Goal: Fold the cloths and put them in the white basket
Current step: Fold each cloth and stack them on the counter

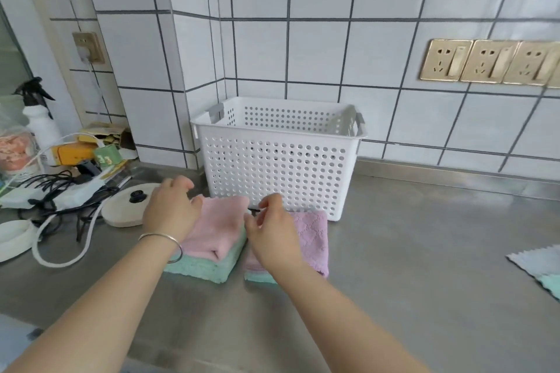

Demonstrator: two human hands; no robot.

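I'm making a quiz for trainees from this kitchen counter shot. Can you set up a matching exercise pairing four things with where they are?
Things:
1. folded pink cloth
2. folded purple cloth
3. white perforated plastic basket
4. round cream lid with black knob

Places:
A. against the tiled wall, behind the cloths
B. on top of a teal cloth, under the left hand
C. left of the cloths, beside the cables
D. under the right hand, right stack

Pairs: 1-B, 2-D, 3-A, 4-C

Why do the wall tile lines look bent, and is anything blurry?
Head view: the wide-angle lens bows the grout lines on the tiled wall; the gold sockets at right look smeared, both hands slightly soft; daylight is even, with dull sheen on the steel counter.
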